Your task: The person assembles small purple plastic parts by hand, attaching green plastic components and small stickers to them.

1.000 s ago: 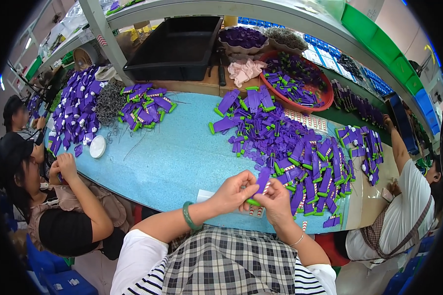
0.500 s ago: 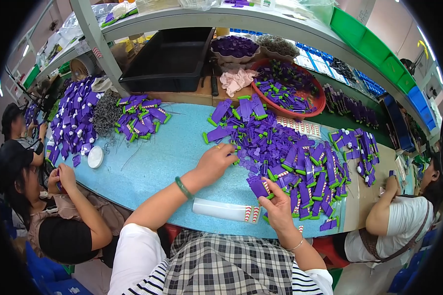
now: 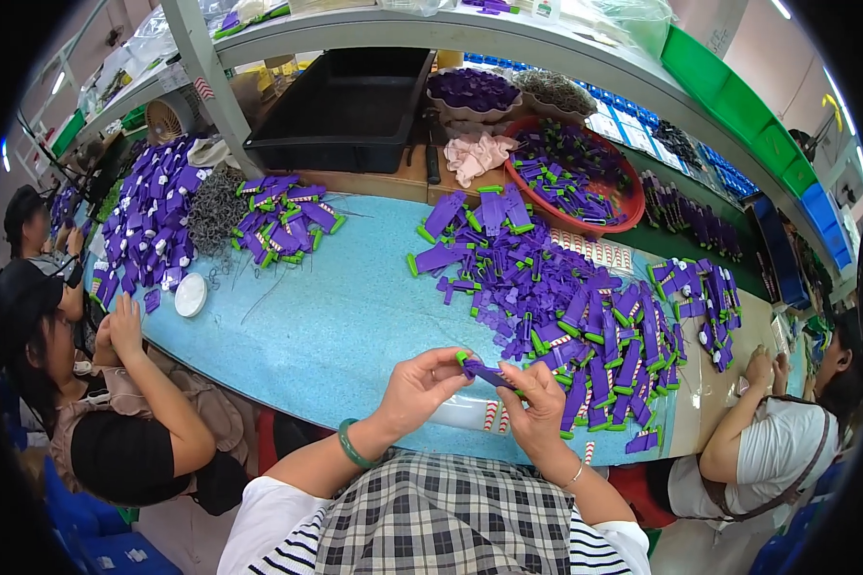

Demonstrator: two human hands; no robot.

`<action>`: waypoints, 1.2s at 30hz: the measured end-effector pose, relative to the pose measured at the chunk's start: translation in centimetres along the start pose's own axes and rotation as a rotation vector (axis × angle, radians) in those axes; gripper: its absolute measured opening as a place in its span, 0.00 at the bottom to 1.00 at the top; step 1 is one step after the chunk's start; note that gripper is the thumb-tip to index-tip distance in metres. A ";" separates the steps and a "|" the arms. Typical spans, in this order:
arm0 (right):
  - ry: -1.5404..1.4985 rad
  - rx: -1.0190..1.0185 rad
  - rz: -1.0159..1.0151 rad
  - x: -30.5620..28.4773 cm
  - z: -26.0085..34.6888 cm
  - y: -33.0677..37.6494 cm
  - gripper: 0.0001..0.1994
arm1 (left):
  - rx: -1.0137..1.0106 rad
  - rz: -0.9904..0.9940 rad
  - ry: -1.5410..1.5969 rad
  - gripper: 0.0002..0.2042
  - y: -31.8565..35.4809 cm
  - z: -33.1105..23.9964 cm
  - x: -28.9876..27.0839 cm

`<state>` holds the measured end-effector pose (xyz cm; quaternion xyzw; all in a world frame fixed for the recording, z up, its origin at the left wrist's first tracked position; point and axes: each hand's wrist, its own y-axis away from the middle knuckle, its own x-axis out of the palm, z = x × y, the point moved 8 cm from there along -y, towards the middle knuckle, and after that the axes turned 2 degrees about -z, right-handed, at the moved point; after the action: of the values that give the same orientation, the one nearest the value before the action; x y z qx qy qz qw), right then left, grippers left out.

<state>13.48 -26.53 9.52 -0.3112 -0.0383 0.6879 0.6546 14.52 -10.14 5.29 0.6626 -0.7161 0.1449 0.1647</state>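
A flat purple plastic part with a green end [image 3: 487, 373] is held level between my two hands, above the near edge of the blue tabletop [image 3: 317, 297]. My left hand [image 3: 420, 391] pinches its green end between thumb and fingertips. My right hand [image 3: 539, 404] grips the other end, thumb below and fingers over it. Under the hands lies a clear strip with red-striped stickers [image 3: 497, 418], partly covered. Just beyond, a heap of small purple pieces [image 3: 522, 278] spreads out. To its right is a pile of purple-and-green parts with striped stickers [image 3: 623, 350].
A red basin [image 3: 631, 206] of purple and green pieces stands at the back, near a black tray [image 3: 331, 158] and a pink cloth [image 3: 476, 155]. At left lie more purple parts [image 3: 149, 216], tangled wire pieces [image 3: 216, 213] and a white lid [image 3: 191, 294]. Co-workers sit on both sides.
My left hand has come back from the heap toward me and met my right hand at the purple part. The part is now turned edge-on between both hands.
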 end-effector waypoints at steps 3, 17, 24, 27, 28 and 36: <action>0.033 0.008 0.014 0.2 0.4 0.3 0.25 | -0.035 0.018 0.003 0.09 0.1 0.7 -0.7; -0.035 0.256 0.594 1.9 -1.3 1.1 0.22 | -0.316 0.241 -0.269 0.05 2.1 3.6 1.3; -0.446 0.258 0.454 2.8 -0.2 1.7 0.26 | -0.304 0.243 0.028 0.06 1.8 2.2 1.7; -0.444 0.190 0.531 2.2 -0.3 0.9 0.23 | -0.039 0.464 -0.229 0.07 2.1 -1.2 2.9; -0.361 0.166 0.512 1.8 -0.2 0.5 0.19 | -0.039 0.472 -0.223 0.07 2.1 -1.5 2.7; 0.377 -0.293 0.520 2.0 1.1 -2.3 0.04 | 0.055 0.477 -0.744 0.04 1.6 -3.8 1.4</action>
<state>15.05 -24.00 10.72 -0.5227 0.0657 0.7492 0.4015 12.97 -9.70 9.35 0.4900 -0.8554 -0.0504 -0.1600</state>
